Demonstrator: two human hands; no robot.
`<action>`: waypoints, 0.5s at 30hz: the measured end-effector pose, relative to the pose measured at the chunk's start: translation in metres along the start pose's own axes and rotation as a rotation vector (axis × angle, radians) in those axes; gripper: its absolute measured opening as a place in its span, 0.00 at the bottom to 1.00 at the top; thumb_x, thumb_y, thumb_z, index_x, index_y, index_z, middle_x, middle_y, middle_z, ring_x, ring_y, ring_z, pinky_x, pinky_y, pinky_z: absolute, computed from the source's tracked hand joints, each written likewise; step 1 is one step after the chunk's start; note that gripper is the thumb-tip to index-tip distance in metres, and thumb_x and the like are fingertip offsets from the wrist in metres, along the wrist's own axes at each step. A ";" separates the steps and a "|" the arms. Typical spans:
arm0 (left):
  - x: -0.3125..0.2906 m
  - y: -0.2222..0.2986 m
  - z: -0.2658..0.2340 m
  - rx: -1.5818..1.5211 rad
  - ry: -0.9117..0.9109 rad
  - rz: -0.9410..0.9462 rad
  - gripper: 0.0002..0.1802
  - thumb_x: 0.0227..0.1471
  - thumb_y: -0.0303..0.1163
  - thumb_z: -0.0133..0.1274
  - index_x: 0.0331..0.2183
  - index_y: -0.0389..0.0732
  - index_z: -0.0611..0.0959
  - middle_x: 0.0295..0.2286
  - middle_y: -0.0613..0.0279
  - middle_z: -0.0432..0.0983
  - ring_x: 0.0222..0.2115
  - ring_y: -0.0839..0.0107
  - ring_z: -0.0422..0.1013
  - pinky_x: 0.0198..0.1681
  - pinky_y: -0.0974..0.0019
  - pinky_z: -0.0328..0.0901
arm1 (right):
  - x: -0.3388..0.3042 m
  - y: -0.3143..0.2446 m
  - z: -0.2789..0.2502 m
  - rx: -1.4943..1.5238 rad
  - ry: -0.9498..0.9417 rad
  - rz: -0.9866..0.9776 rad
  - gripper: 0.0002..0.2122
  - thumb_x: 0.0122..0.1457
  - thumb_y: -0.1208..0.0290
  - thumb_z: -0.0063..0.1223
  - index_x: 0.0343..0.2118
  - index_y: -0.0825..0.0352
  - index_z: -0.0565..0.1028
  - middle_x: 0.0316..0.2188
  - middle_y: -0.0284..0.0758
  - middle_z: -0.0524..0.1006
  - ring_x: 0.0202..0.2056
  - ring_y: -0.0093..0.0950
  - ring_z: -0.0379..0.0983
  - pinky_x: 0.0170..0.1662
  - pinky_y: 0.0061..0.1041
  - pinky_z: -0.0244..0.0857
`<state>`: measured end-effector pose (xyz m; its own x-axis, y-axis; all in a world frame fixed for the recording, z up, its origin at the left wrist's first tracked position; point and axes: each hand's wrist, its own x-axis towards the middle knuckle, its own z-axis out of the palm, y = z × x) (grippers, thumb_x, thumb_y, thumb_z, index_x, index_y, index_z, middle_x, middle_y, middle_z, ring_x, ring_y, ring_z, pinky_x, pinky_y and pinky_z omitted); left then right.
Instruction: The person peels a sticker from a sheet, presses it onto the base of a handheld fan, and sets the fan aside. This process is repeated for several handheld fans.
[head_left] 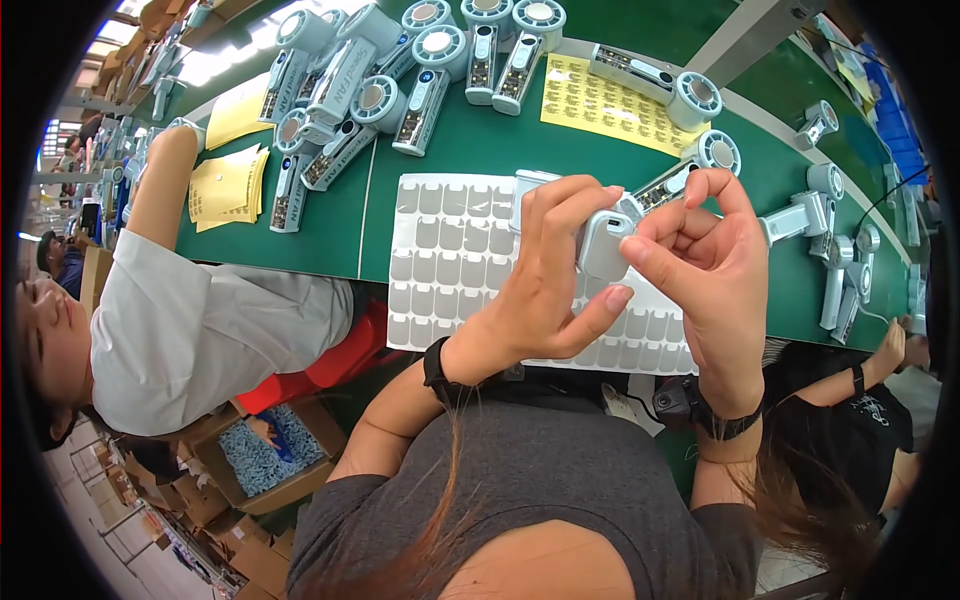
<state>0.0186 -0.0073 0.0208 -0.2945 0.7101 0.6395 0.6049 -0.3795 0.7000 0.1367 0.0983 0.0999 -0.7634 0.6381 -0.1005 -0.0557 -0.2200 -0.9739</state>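
Observation:
My left hand [545, 265] is closed around a pale blue handheld fan, whose rounded end piece [602, 258] with a small port points up towards me. Most of the fan's body is hidden by my fingers. Close on its right, my right hand [715, 275] has its fingers curled in, with the thumb tip against the edge of that end piece. Anything pinched between those fingers is too small to make out. Under both hands lies a white sheet of grey rounded stickers [436, 268], partly covered by them.
Several pale blue handheld fans [423, 112] lie across the green table [320, 240]. Yellow label sheets rest at the left [225, 188] and the back [590, 108]. A person in a white shirt [200, 335] sits at left, another in black [835, 430] at right. A carton [225, 460] stands below left.

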 end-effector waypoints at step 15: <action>0.001 0.002 -0.004 -0.022 -0.024 -0.017 0.33 0.50 0.40 0.49 0.52 0.29 0.62 0.46 0.42 0.61 0.45 0.51 0.57 0.50 0.55 0.53 | 0.000 -0.001 0.000 0.010 -0.001 0.025 0.21 0.48 0.84 0.61 0.36 0.65 0.59 0.26 0.36 0.77 0.26 0.15 0.71 0.30 0.13 0.66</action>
<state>0.0168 -0.0097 0.0241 -0.2868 0.7304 0.6199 0.5835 -0.3800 0.7177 0.1364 0.0986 0.1011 -0.7654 0.6315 -0.1242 -0.0431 -0.2429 -0.9691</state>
